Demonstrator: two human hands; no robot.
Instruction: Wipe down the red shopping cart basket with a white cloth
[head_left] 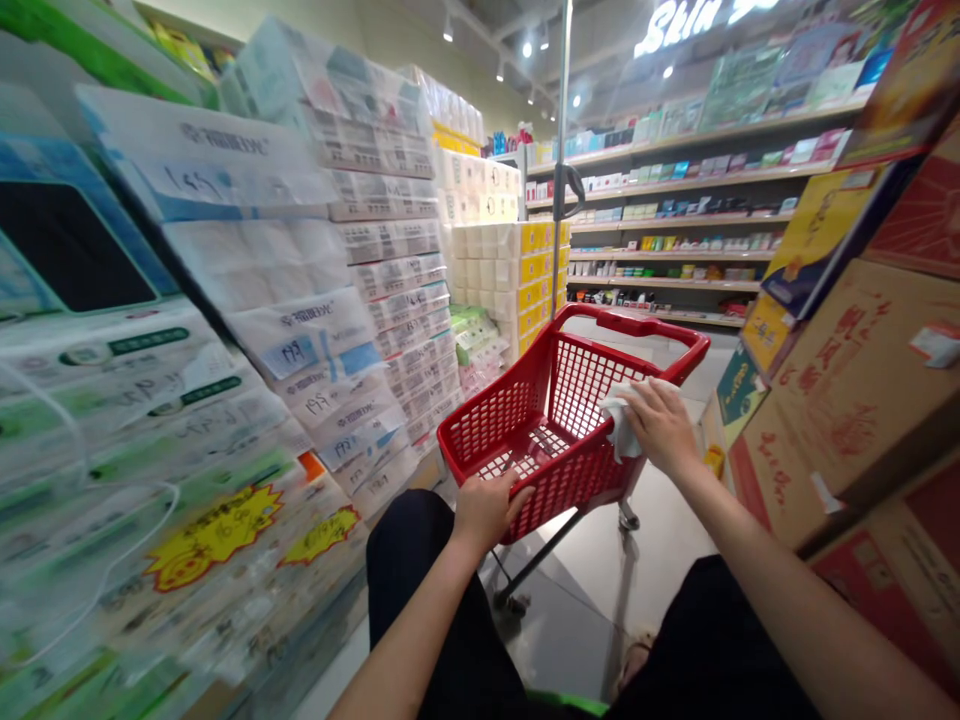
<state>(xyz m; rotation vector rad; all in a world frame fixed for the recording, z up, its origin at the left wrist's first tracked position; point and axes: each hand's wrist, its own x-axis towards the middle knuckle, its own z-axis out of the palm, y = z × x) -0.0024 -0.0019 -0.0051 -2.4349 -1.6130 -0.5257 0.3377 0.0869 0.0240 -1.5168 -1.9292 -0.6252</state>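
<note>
Red basket on a wheeled frame sits straight ahead of the person, just beyond the knees, in a shop aisle. Its long axis runs away from the person and slightly right, toward the far rim and the upright pole at the back. Looks empty inside; mesh floor visible.

Left hand is on the near rim, fingers curled over the edge, gripping it. It is the nearer hand to the body.

Right hand is further out, on the right side wall near the top edge. Palm down, fingers mostly flat and spread a little, pressing a white cloth against the red plastic. Cloth is bunched under the palm, with a part sticking out on the left side of the hand. Not a closed grip, more a flat press.

Both hands touch the basket, well apart from each other: left at near end, right at the right side.

Left of aisle: stacked tissue packs, close to the basket. Right: cardboard boxes. Shelves at the far end.
</note>
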